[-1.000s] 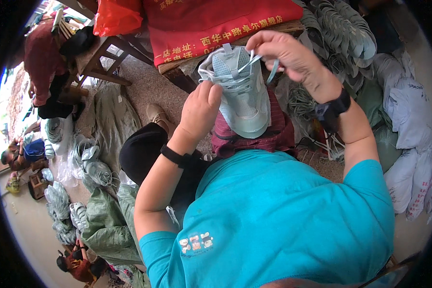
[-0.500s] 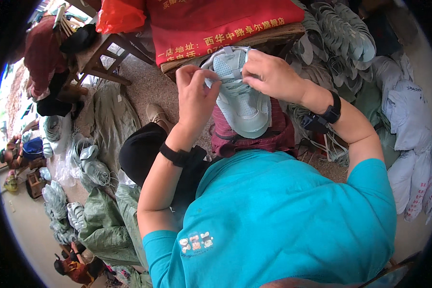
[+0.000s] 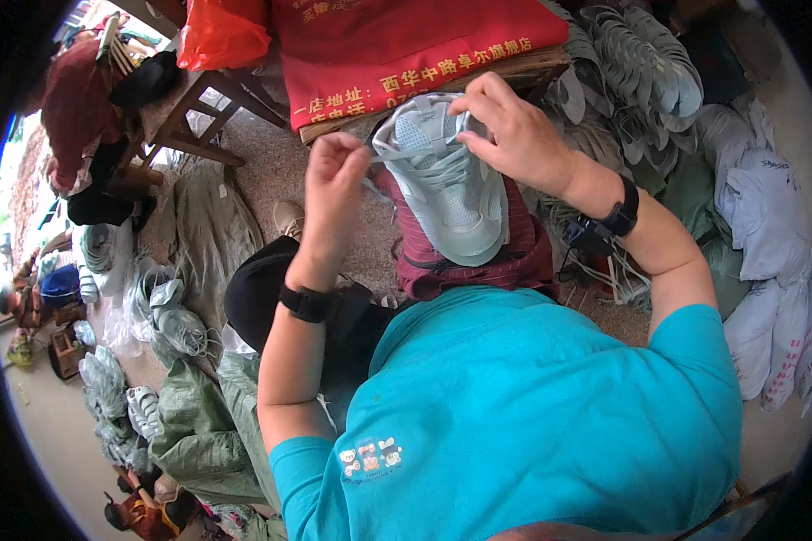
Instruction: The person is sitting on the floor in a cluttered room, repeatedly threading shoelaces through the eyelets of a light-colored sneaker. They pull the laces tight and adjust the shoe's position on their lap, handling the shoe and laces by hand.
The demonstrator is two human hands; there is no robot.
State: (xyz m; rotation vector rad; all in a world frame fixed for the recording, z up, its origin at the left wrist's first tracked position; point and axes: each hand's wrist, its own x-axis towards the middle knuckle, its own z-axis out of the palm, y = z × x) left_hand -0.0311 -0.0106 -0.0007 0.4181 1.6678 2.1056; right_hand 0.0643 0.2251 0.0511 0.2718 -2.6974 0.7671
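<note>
A pale grey-green sneaker [image 3: 460,194] rests toe toward me on the maroon striped cloth [image 3: 415,243] over my lap, its heel end near the table edge. Flat laces cross its upper. My left hand [image 3: 336,180] is pinched shut on a shoelace [image 3: 392,155], which stretches leftward from the shoe's upper eyelets. At the right side of the shoe opening is my right hand [image 3: 519,135], its thumb and forefinger apart with a gap between them. Its fingertips are close to the tongue; whether they touch it cannot be made out.
A wooden table [image 3: 433,86] covered with a red cloth [image 3: 406,45] stands ahead. Bundles of grey shoe uppers [image 3: 645,72] hang at the right, by white sacks [image 3: 767,216]. Green sacks [image 3: 198,424] lie left. A wooden stool [image 3: 189,117] and other people are further left.
My left hand has moved left, away from the shoe, drawing the lace out straight. My right hand has risen slightly and its thumb and forefinger have spread.
</note>
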